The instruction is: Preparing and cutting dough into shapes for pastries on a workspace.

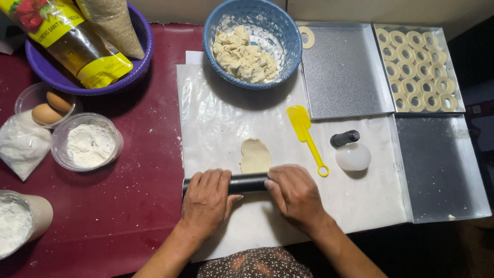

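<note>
A black rolling pin (248, 183) lies across the near part of a white plastic sheet (216, 123). My left hand (207, 201) presses on its left end and my right hand (294, 194) on its right end. Just beyond the pin sits a small flattened oval of pale dough (255, 155), its near edge touching the pin. A blue bowl (290, 36) with lumps of dough stands at the far edge of the sheet.
A yellow spatula (304, 135) and a round white cutter with a black handle (352, 152) lie to the right. Metal trays (345, 77) stand at the right, one holding several dough rings (417, 69). Flour tub (90, 141), eggs (51, 108) and a purple bowl (51, 72) are left.
</note>
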